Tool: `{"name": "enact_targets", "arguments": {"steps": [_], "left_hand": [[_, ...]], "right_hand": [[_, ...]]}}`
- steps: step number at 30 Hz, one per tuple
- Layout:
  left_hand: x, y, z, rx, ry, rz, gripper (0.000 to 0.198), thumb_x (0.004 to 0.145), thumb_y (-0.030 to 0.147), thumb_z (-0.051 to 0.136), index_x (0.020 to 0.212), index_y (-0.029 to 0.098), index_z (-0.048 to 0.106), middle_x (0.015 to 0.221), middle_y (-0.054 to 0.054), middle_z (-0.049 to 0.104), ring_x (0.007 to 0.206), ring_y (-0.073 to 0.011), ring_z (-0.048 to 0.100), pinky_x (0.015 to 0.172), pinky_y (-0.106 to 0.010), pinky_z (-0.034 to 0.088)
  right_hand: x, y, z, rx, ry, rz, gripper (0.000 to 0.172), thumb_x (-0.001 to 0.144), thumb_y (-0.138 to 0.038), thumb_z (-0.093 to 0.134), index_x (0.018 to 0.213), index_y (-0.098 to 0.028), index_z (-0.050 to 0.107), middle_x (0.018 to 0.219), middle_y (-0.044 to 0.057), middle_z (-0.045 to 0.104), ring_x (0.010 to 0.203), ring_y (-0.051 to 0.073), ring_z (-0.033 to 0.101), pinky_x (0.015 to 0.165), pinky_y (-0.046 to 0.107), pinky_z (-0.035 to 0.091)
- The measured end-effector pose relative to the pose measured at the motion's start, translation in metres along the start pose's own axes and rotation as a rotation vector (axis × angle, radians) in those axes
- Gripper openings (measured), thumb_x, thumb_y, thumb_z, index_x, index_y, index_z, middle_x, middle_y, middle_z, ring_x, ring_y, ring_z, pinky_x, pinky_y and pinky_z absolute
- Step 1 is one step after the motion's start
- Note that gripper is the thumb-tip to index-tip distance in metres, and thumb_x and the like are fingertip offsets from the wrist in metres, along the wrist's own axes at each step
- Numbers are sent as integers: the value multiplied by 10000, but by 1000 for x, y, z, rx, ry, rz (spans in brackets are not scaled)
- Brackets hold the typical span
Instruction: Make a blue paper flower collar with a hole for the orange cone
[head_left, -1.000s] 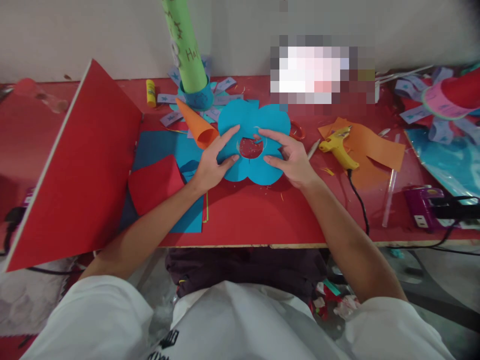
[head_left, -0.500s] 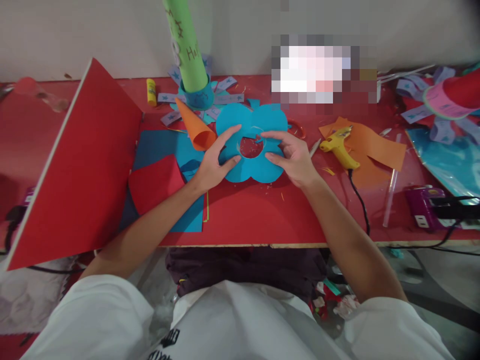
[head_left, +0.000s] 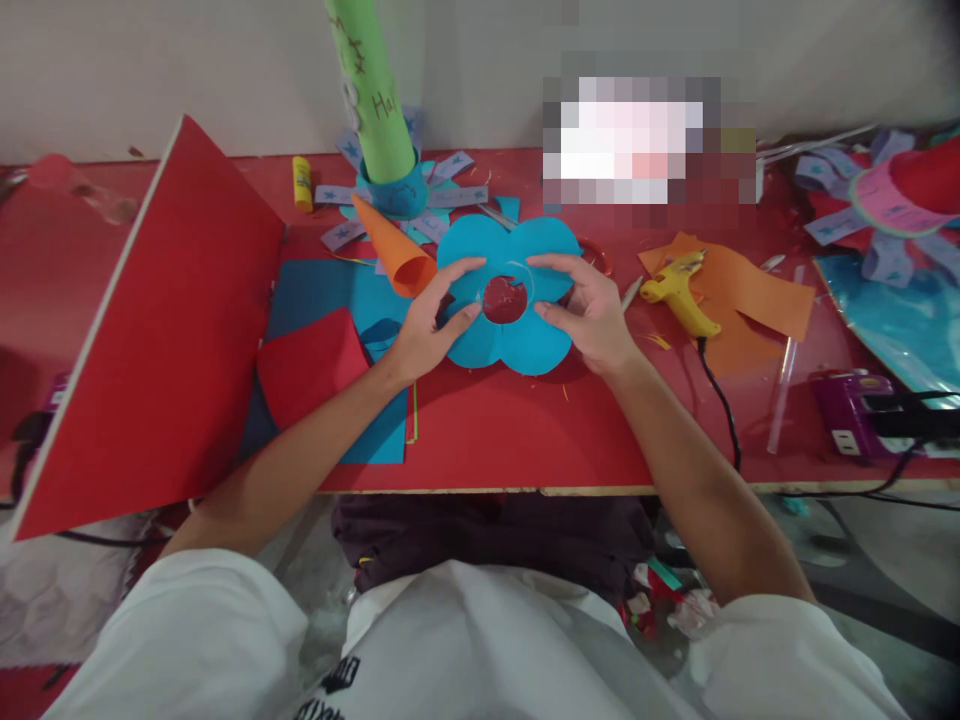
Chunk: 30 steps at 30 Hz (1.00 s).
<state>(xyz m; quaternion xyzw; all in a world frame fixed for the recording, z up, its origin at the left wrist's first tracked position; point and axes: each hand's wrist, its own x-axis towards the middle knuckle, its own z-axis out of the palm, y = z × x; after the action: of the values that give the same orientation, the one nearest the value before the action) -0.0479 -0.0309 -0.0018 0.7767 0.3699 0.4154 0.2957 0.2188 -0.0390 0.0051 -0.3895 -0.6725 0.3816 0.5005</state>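
A blue paper flower [head_left: 536,345] with rounded petals and a round hole in its middle is held above the red table. My left hand [head_left: 435,318] grips its left side, index finger and thumb lying on top near the hole. On the opposite side my right hand [head_left: 596,315] has the same hold; the other fingers of both hands are partly hidden behind the paper. Just left of the flower lies an orange paper cone [head_left: 397,258], its wide end close to my left hand. Through the hole shows the red tabletop with small scraps.
A yellow glue gun [head_left: 682,295] rests on orange paper [head_left: 772,295] at right. Behind stand a green paper tube [head_left: 382,120] and a yellow glue stick [head_left: 302,185]. A red board [head_left: 180,350] leans up at left, beside blue sheets [head_left: 315,285] and red paper [head_left: 315,365].
The blue flower has turned slightly and shifted a little right and toward me. Both hands stay on its sides, nearly in place.
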Motion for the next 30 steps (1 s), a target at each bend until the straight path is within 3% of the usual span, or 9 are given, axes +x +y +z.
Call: {"name": "enact_targets", "arguments": {"steps": [5,7,9,12,15,18,26,28,30], "left_hand": [[-1,-9,2,-8,35,-42,592,1065,698,582,1507,305,628,1509,-97,710,947,-223,778,860,-396,655],[-1,-11,2,0,48,-39,605,1054,709,594,1494,297,639,1487,-97,721,887,-210,769,819,-390,650],[-1,-11,2,5,65,-40,609,1042,712,615,1480,291,652,1487,-97,722,952,-231,777,855,-398,651],[-1,-8,2,4,76,-42,606,1014,704,671,1458,291,665,1506,-98,713,1076,-262,774,903,-396,650],[0,-7,3,-9,78,-28,653,983,712,714,1476,290,640,1526,-107,696,1197,-288,761,964,-404,653],[2,-12,3,-21,78,19,725,957,733,734,1513,287,599,1569,-121,658,1431,-329,661,1146,-451,602],[5,-22,1,-105,62,79,853,912,777,755,1611,365,491,1671,-108,563,1569,-341,555,1258,-504,544],[5,-20,1,-121,40,59,907,889,815,751,1628,366,479,1703,-111,534,1578,-351,545,1259,-508,546],[5,-17,1,-109,17,35,950,862,846,752,1631,355,490,1716,-116,527,1578,-363,545,1262,-513,543]], "right_hand": [[1,2,0,55,-15,-22,661,854,-703,844,1422,-404,688,1552,32,686,1462,387,632,1229,613,548],[3,5,-6,70,55,-7,677,890,-706,807,1479,-430,617,1527,40,701,1370,362,695,1138,598,611],[4,10,-17,13,178,34,579,972,-708,712,1466,-428,601,1334,60,786,1114,315,784,945,544,680],[4,16,-32,-123,264,40,490,1004,-739,645,1332,-377,679,1173,68,828,905,265,777,801,479,681],[2,16,-33,-72,137,53,619,970,-827,613,1427,-411,650,1200,60,839,993,282,799,861,490,691],[1,14,-23,-25,11,54,745,922,-853,660,1537,-441,585,1256,60,827,1138,321,791,948,530,685],[1,18,-16,34,-69,118,952,844,-771,830,1650,-450,439,1311,45,789,1127,291,785,960,512,703],[1,15,-18,51,-62,98,951,816,-729,879,1629,-451,471,1249,33,794,1126,312,778,975,559,695],[1,10,-18,30,-22,74,803,815,-680,902,1515,-426,604,1178,31,794,1097,320,772,979,582,687]]}}
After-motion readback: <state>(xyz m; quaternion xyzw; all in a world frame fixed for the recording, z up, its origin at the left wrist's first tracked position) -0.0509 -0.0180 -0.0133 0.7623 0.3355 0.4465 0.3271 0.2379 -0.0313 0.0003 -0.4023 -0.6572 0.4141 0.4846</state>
